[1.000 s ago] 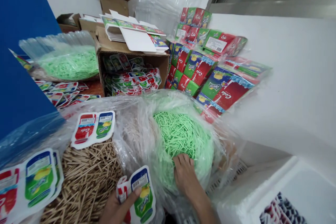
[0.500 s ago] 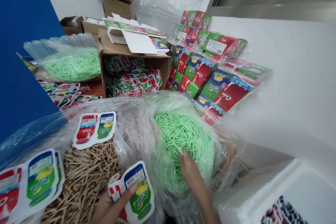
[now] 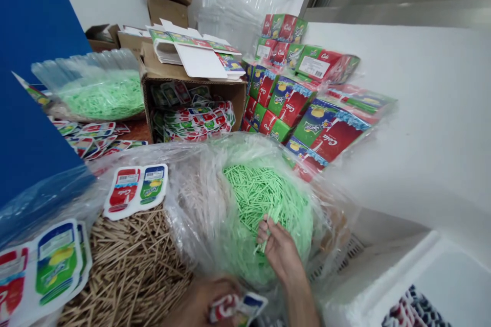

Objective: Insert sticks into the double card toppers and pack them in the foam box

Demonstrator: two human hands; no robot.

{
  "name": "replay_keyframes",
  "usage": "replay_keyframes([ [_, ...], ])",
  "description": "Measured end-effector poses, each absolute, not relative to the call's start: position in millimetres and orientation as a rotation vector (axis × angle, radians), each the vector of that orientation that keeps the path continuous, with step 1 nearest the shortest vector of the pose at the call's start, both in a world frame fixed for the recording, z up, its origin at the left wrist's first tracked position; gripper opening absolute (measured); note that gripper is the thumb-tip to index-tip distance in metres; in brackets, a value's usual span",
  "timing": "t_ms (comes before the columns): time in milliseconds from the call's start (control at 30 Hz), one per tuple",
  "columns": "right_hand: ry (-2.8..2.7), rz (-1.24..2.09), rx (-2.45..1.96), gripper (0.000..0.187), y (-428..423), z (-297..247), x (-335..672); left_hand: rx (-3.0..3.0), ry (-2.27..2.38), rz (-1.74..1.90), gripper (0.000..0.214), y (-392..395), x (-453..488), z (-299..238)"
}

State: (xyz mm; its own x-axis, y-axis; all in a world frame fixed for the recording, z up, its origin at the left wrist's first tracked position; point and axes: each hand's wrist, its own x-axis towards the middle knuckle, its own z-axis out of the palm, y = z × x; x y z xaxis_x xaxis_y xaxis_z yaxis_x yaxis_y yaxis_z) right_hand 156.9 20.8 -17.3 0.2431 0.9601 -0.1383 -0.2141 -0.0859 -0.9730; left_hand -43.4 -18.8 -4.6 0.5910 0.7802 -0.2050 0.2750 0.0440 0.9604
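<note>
Near the front, right hand (image 3: 283, 251) pinches thin green plastic sticks (image 3: 261, 191) in the clear bag (image 3: 197, 199); keep them parallel. Left hand (image 3: 199, 300) grips a red-and-green printed pouch (image 3: 237, 306).

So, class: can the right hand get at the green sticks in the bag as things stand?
Very likely yes: the right hand touches the green sticks, and the bag lies open with nothing over them.

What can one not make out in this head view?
Left hand, head view: motion blur and the bottom edge hide its grip on the printed wrapper.
Green sticks pinched by the right hand, head view: too thin to count.
Patterned items in the white box, head view: cut off by the bottom edge.
</note>
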Motion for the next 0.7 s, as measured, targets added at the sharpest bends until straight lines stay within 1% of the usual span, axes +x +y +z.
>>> replay_keyframes([
  [67, -0.654, 1.387, -1.107, 0.033, 15.3, -13.3, 145.8, 1.765, 0.813, 0.36, 0.009, -11.0, -23.8, -2.1],
  [133, -0.487, 1.564, -0.967, 0.033, 8.4, -12.0, 135.6, 1.84, 0.875, 0.323, 0.011, -3.6, -7.1, -3.1],
  [200, -0.427, 1.626, -0.917, 0.034, 2.1, -13.2, 128.8, 1.845, 0.909, 0.308, 0.016, 1.1, 2.5, -5.9],
  [300, -0.512, 1.581, -0.939, 0.032, -4.3, -18.6, 128.8, 1.869, 0.878, 0.268, 0.018, 2.7, 1.7, -6.1],
  [367, -0.681, 1.474, -1.015, 0.033, -7.7, -23.9, 134.9, 1.914, 0.887, 0.26, 0.013, 2.4, -6.1, -0.9],
  [433, -0.889, 1.337, -1.144, 0.031, -12.3, -30.3, 142.9, 1.972, 0.886, 0.351, 0.011, 3.7, -15.7, 7.7],
  [500, -1.051, 1.253, -1.241, 0.029, -17.9, -37.0, 149.4, 2.064, 0.843, 0.533, 0.017, 7.4, -24.2, 16.8],
  [567, -1.149, 1.205, -1.265, 0.033, -22.9, -42.2, 152.2, 2.174, 0.758, 0.66, 0.026, 12.4, -29.3, 23.3],
  [667, -1.286, 1.156, -1.243, 0.044, -25.9, -42.5, 150.0, 2.262, 0.603, 0.579, 0.036, 17.5, -29.2, 25.5],
  [700, -1.289, 1.152, -1.237, 0.044, -25.6, -40.1, 148.4, 2.266, 0.559, 0.535, 0.038, 17.8, -27.6, 24.6],
])
